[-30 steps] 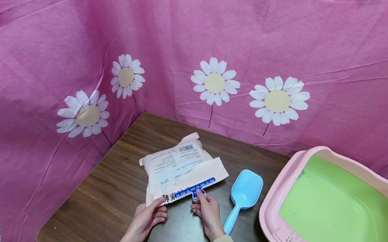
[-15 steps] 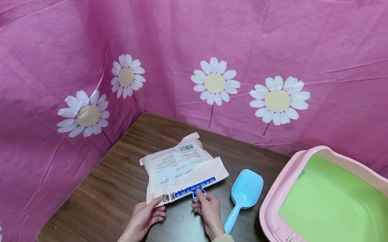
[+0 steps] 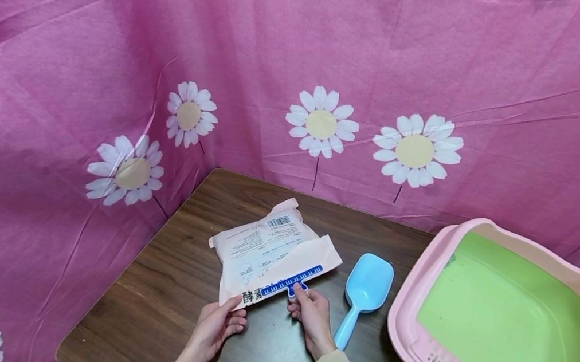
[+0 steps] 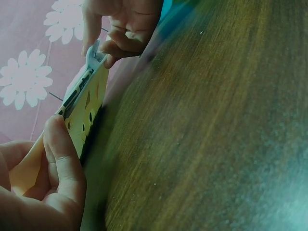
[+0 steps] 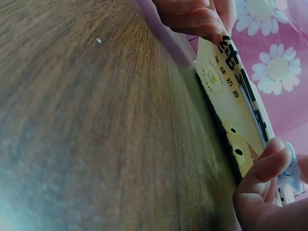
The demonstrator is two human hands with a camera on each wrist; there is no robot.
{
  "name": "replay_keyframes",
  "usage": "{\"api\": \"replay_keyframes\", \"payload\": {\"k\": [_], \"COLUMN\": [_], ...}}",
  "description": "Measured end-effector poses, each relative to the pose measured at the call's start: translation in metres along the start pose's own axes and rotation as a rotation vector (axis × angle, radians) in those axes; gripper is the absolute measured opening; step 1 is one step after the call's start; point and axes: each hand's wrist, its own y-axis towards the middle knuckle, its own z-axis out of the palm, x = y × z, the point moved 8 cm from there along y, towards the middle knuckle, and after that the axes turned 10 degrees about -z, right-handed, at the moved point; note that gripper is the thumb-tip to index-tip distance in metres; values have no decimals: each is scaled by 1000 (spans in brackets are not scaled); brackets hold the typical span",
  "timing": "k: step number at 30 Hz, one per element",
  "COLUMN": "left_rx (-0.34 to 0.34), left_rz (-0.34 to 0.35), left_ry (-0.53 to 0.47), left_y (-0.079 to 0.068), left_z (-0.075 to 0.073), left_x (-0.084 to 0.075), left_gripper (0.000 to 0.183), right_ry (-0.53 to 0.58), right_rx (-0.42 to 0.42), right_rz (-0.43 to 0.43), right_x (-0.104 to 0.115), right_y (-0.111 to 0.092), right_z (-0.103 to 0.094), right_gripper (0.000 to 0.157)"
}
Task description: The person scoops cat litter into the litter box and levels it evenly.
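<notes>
1. A dark-brown wood-grain table (image 3: 156, 284) bears a flat, pale-pink plastic bag (image 3: 258, 247), at 12 o'clock from the hands.
2. The left hand (image 3: 211, 330), from 7 o'clock, pinches the bag's near corner, thumb uppermost.
3. The right hand (image 3: 313, 321), from 5 o'clock, curls its fingers, thumb pressing the clip's tab.
4. A long blue clip (image 3: 291, 280) with white marks spans the near edge.
5. Black characters (image 3: 252, 295) read 酵素; a barcode (image 3: 279, 221) sits toward 12.

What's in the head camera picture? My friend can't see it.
A person's left hand grips a pale pink bag on a brown table; the right hand pinches its blue clip. To the right are a blue scoop and a pink tray, green inside.
</notes>
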Motion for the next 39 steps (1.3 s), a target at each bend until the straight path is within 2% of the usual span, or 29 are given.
{"api": "replay_keyframes", "payload": {"k": [23,39], "left_rx": [14,32], "left_rz": [2,-3], "left_ry": [-7,-21], "left_y": [1,3], "left_z": [1,0], "left_x": [1,1], "left_gripper": [18,18], "right_ry": [-13,-41], "right_rx": [-35,-31], "right_rz": [-42,-27], "right_x": [2,-3], "right_y": [0,2], "right_z": [-2,-5], "right_gripper": [29,28]}}
